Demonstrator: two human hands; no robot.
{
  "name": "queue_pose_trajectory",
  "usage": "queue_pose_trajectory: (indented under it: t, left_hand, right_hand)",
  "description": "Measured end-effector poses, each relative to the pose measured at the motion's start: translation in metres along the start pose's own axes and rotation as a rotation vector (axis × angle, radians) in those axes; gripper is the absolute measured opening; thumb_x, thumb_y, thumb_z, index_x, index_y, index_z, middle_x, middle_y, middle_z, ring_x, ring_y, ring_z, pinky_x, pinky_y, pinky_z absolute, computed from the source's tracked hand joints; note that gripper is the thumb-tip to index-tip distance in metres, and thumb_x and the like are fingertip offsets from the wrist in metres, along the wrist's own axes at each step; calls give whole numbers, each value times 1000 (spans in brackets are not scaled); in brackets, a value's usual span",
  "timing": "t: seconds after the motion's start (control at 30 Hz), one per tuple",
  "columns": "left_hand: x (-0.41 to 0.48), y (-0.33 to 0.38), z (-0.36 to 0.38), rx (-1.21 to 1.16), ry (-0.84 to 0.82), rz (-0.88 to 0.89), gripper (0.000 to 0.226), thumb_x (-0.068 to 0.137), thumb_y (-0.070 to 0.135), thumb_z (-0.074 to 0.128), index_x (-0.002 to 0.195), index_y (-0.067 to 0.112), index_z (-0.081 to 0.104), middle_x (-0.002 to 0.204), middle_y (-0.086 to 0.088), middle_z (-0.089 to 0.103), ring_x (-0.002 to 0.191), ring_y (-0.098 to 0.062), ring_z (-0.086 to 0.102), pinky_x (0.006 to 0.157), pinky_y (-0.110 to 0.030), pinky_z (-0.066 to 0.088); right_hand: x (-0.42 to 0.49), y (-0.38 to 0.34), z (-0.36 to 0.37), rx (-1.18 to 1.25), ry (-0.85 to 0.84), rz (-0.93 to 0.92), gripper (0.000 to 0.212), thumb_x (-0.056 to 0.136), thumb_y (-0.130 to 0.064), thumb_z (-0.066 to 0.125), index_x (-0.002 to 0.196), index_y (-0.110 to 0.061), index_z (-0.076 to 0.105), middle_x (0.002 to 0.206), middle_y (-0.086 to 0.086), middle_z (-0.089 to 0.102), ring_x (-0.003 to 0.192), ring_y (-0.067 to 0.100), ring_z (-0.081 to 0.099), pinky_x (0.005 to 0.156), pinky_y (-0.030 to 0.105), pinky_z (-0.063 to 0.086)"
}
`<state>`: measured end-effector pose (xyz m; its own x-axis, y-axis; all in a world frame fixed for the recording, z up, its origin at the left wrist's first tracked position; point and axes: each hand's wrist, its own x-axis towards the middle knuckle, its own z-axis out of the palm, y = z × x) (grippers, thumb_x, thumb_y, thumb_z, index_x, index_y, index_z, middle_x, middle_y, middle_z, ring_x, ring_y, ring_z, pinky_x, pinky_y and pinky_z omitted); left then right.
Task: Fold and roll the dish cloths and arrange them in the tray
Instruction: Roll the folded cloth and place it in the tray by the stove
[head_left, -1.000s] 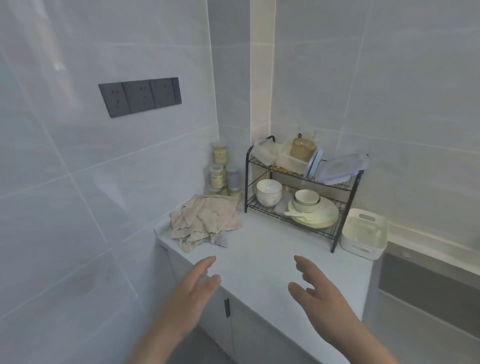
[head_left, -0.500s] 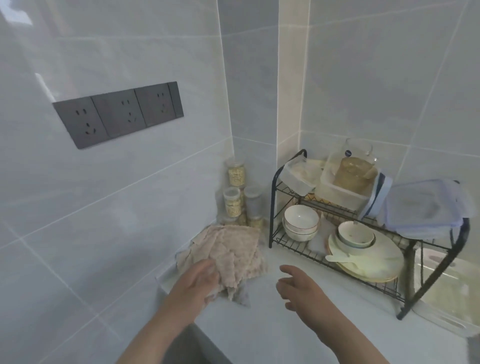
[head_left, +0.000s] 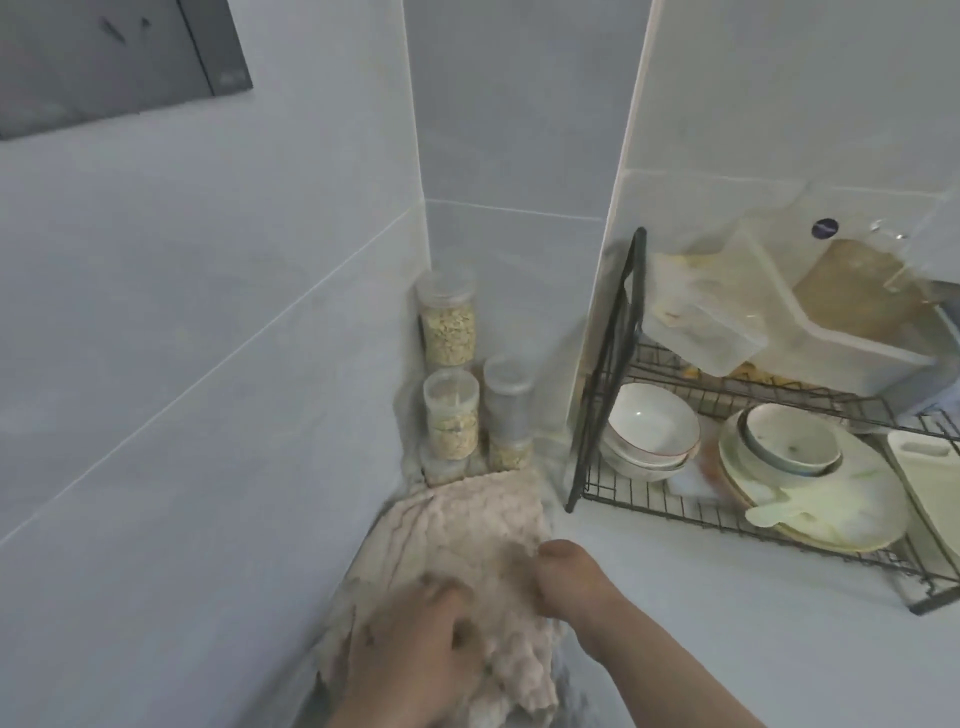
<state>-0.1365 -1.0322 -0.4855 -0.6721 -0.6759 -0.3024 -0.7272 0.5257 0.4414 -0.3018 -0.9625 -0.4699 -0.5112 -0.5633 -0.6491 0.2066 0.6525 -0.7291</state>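
A crumpled pile of beige dish cloths (head_left: 467, 535) lies on the white counter in the corner, against the left wall. My left hand (head_left: 410, 660) is on the near part of the pile, its fingers bent into the fabric. My right hand (head_left: 571, 582) is at the pile's right edge and pinches the cloth between thumb and curled fingers. The white tray (head_left: 924, 462) shows only partly at the far right, behind the wire rack. The picture is blurred by motion.
Three clear jars of grain (head_left: 449, 405) stand in the corner just behind the cloths. A black two-tier wire rack (head_left: 613, 374) to the right holds bowls (head_left: 649, 431), plates (head_left: 831, 499) and plastic containers (head_left: 841, 322). The bare counter (head_left: 727, 623) lies in front of the rack.
The view has moved in close to the corner. My right hand has crossed left to the pile's edge and taken hold of the cloth. My left hand has stayed on the pile.
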Motion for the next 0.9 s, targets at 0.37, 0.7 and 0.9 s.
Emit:
queue_pose_trajectory:
  t: [0.37,0.7,0.9]
  left_hand:
    - [26,-2,-5,-58,354,298,21,95,26,49,111,29,61,112,21,55,107,-7,56,91,-26,45]
    - [50,29,-51,251,322,680,21,81,9,60,94,24,68,95,6,66,91,-15,62,81,-37,50]
    - [-8,30,-68,131,357,674,15,71,14,49,61,17,37,78,13,61,71,0,55,68,-35,44]
  right_hand:
    - [20,28,22,-133,257,-466,26,83,-7,56,74,-31,54,78,-8,56,65,13,54,54,20,43]
    - [-29,63,11,-10,241,-953,42,82,6,55,69,-33,66,57,-15,57,49,2,45,51,15,38]
    - [-75,85,15,33,353,-1131,33,89,-2,59,81,-33,67,63,-13,60,53,2,46,53,11,40]
